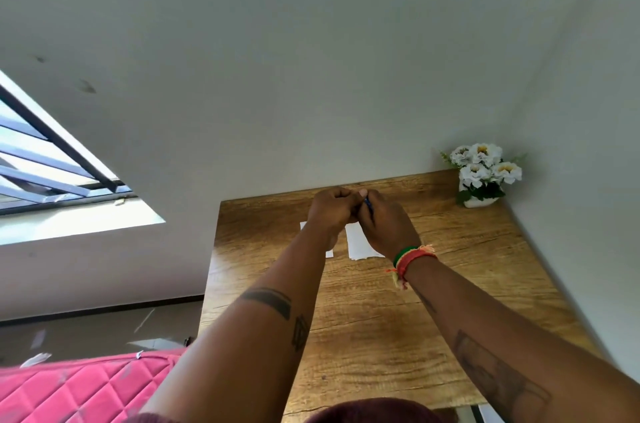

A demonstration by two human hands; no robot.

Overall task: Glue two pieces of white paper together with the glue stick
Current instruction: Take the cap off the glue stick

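Observation:
Two white paper pieces lie on the wooden table. One paper shows between my wrists; the other paper is mostly hidden under my left forearm. My left hand and my right hand meet above the papers near the table's far edge, fingers closed together. A thin blue glue stick peeks out between them, mostly covered. Which part each hand grips is hidden.
A white pot of white flowers stands in the far right corner against the wall. A pink quilted mattress lies left of the table. A barred window is on the left wall.

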